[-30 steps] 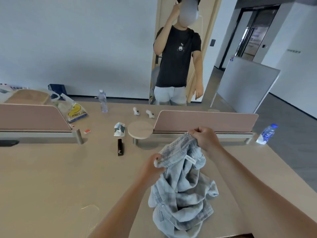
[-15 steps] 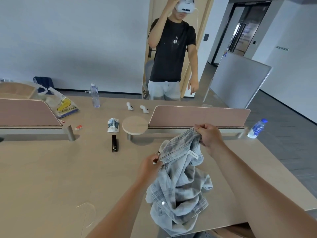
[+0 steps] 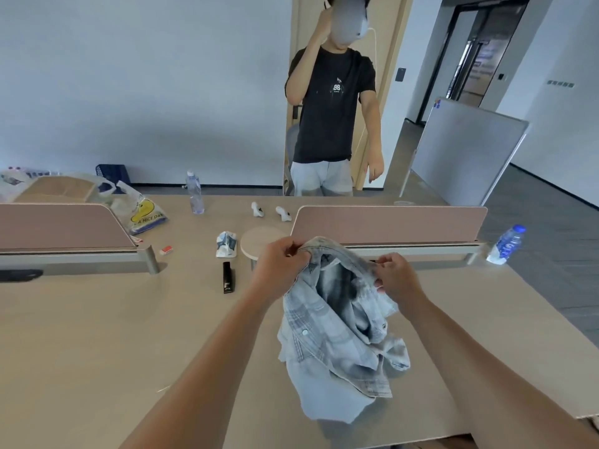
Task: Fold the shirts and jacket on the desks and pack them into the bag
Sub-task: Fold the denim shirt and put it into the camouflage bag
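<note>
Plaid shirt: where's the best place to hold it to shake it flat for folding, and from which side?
Probably the collar band, pinched from above at its two ends, one hand per side. The left hand and right hand grip there now. The plaid shirt hangs bunched below, its lower part on the desk, so the top edge looks like the only straight, reachable line.
</note>
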